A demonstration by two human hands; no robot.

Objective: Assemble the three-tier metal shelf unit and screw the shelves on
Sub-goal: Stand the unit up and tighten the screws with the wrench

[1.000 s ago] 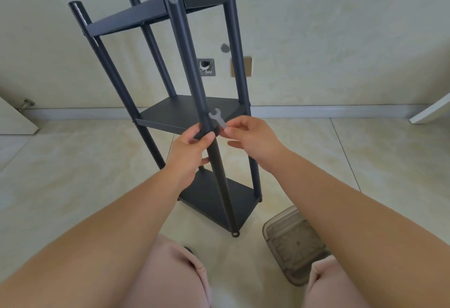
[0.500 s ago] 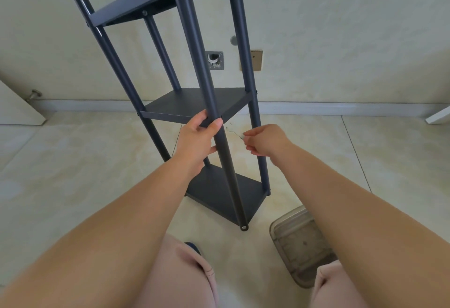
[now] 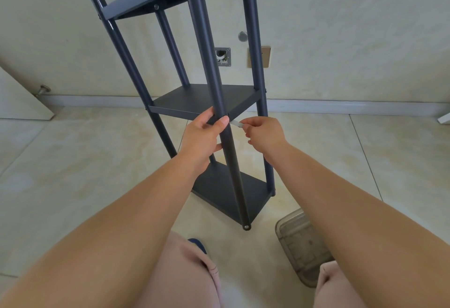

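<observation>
three shelves sit fixed on the dark shelf unit [image 3: 219, 103], which stands on the tiled floor [image 3: 73, 161] just ahead. left hand [image 3: 203, 137] still grips the near post at the middle shelf. right hand [image 3: 264, 134] now pinches the small wrench [image 3: 236, 123] lower, at the post's right side.

The shelf unit [image 3: 209, 103] is dark metal, its posts smooth with a faint sheen and its shelves matt. The floor [image 3: 73, 161] is glossy, marbled cream tile. A box [image 3: 302, 246] is cloudy see-through plastic; the wrench [image 3: 236, 123] looks like pale bare metal.
</observation>
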